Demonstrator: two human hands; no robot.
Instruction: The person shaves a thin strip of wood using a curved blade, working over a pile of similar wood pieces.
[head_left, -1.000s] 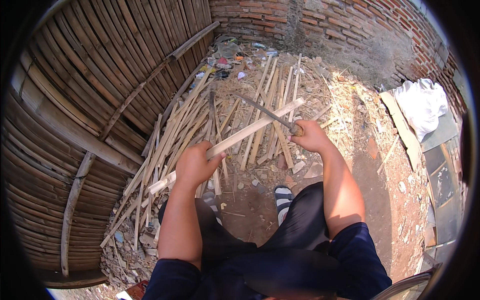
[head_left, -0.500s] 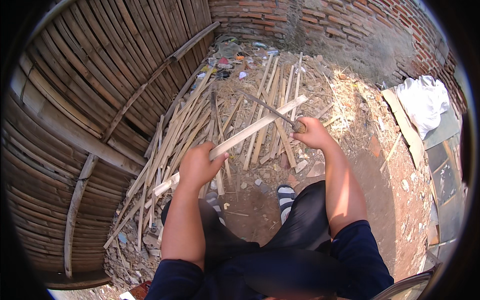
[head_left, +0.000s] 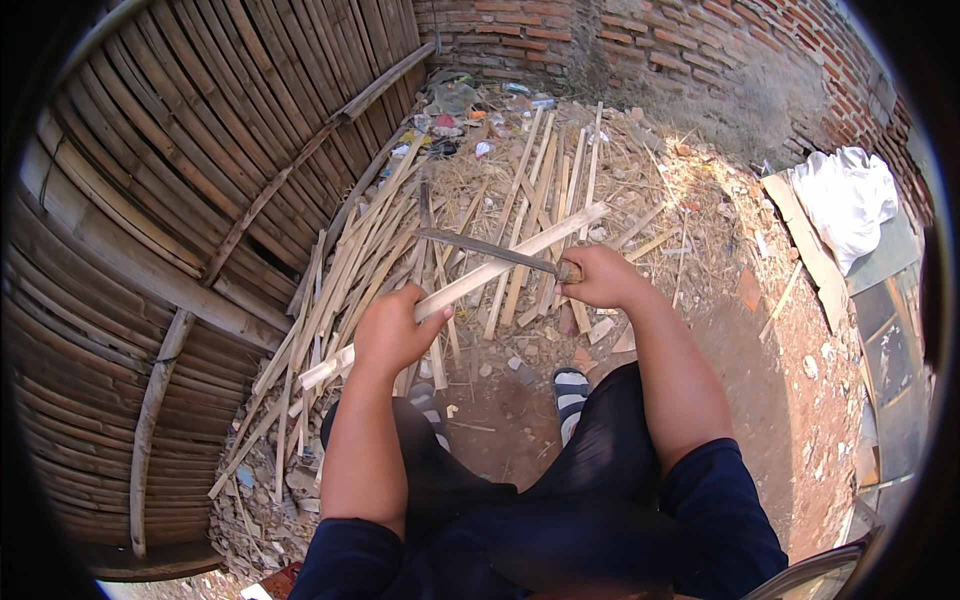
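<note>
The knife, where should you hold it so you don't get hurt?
Hold the knife by its handle, the thick end on the right, where the right hand wraps it now. Come from the right side, behind the blade. The long thin blade sticks out to the left across the bamboo strip, which the left hand grips lower down, so fingers stay away from that part.

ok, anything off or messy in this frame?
Nothing broken. Left hand holds a bamboo strip, right hand a knife laid across it. Cut strips lie scattered on the dirt, with litter heaped at the brick wall.
</note>
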